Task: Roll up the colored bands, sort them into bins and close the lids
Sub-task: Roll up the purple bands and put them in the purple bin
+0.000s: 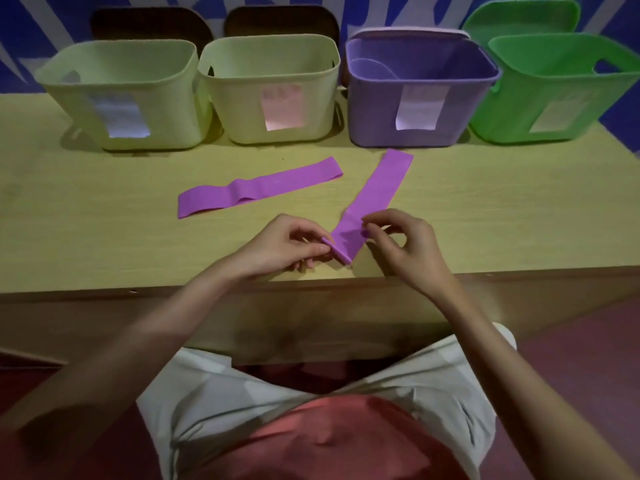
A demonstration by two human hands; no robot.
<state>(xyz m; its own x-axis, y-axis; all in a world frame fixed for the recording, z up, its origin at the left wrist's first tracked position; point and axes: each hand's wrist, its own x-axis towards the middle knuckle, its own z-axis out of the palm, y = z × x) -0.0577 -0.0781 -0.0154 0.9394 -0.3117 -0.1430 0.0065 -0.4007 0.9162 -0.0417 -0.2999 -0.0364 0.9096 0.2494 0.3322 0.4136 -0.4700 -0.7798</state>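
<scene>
Purple band [372,195] being rolled lies on the table [104,220], its near end already turned into a small tight roll [337,251] pinched between the fingers of the left hand [284,245]. The band's right edge is nipped just beyond the roll by the curled fingers of the right hand [405,244], and from both hands the strip runs away toward the purple bin [415,95]. A second purple band [258,187] is left flat beyond the left fingers, one part rumpled.

Only the first turns are judged to be made, so the roll could spring open if either pinch is eased, since the material looks elastic. A skewed roll could result from the slanted lie of the strip, one edge being wound ahead of the other. All four bins stand open beyond the fingers, lids [408,32] propped behind; the green bin [561,88] and two pale bins [266,88] sit beside the purple one, so a mis-sort is possible if the labels [417,110] are not read.
</scene>
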